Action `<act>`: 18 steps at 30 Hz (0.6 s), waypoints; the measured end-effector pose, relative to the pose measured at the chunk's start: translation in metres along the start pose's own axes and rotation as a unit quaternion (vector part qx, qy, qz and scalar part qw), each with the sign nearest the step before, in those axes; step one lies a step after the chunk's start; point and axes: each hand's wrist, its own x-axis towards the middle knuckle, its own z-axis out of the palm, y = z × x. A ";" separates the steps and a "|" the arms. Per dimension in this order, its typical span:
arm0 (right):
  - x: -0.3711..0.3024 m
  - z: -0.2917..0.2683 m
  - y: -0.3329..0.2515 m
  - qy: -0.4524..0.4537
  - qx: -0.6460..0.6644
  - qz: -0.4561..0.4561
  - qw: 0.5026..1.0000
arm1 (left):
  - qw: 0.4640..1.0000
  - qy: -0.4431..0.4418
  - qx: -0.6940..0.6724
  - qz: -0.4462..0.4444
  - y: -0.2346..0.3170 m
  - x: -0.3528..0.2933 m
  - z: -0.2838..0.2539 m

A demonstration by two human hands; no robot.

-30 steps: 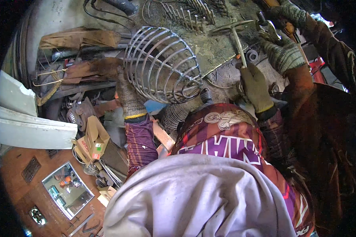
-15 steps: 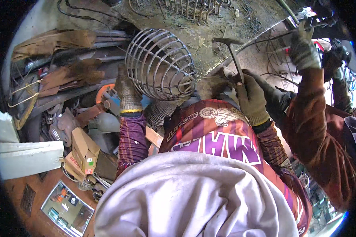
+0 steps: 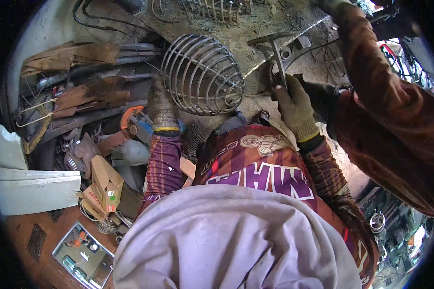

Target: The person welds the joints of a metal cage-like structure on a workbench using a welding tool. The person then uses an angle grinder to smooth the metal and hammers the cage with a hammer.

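A round cage of welded metal rods hangs in front of me, tilted, its narrow ringed end toward my body. My left hand, in a dirty knit glove, is closed at the cage's left side; the fingertips are partly hidden behind the rods. To the right of the cage my gloved right hand is wrapped round the handle of a chipping hammer. The hammer stands upright, its slim head up and apart from the cage.
Close at my right a person in a brown sleeve reaches forward. Scrap metal and brown sheets lie at left, near an orange-and-blue tool, an open cardboard box and a white panel. Upright rods stand ahead.
The hammer has tilted, its head nearer the cage and turned toward me. The cage sits slightly further right in view. The other person's arm has moved forward and left.
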 end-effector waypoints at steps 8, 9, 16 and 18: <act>-0.036 0.008 0.006 0.027 0.072 0.000 0.997 | 0.714 0.007 0.573 0.403 -0.061 0.028 -0.059; -0.038 0.005 0.009 0.021 -0.036 -0.076 0.996 | 0.779 -0.010 0.503 0.374 -0.066 0.029 -0.054; -0.063 0.014 0.009 0.040 -0.085 -0.098 0.991 | 0.758 -0.123 0.525 0.368 -0.048 0.012 -0.023; -0.066 0.022 0.006 0.041 -0.085 -0.022 0.995 | 0.798 -0.129 0.491 0.324 -0.032 0.006 -0.014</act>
